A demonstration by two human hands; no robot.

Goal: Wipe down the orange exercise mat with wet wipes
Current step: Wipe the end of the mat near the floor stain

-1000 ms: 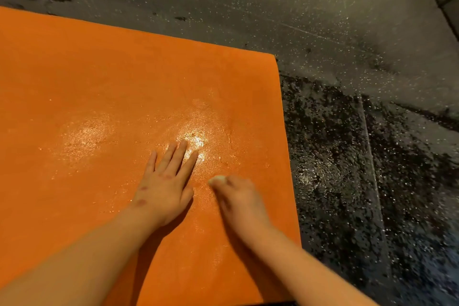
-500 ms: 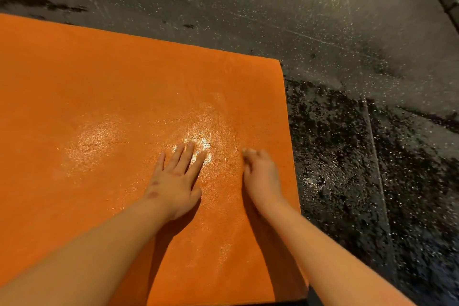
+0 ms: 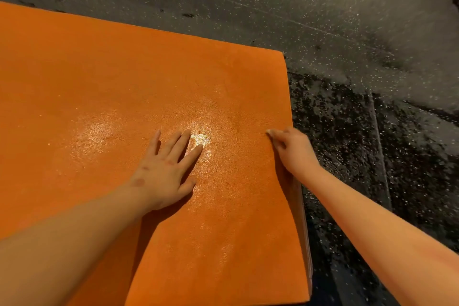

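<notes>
The orange exercise mat (image 3: 124, 77) fills the left and middle of the view, glossy with wet patches near its centre. My left hand (image 3: 166, 169) lies flat on it, palm down, fingers spread beside the brightest wet spot. My right hand (image 3: 293, 149) rests at the mat's right edge with its fingers curled over a wet wipe (image 3: 270, 132); only a small pale bit of the wipe shows at the fingertips.
Dark speckled rubber floor (image 3: 372, 82) surrounds the mat at the top and right, with a seam line running down on the right. The mat's right edge (image 3: 295, 156) and far right corner (image 3: 283, 53) are in view.
My right hand has slid with the wipe from beside the left hand rightward to the mat's right edge. My left hand has stayed flat in place.
</notes>
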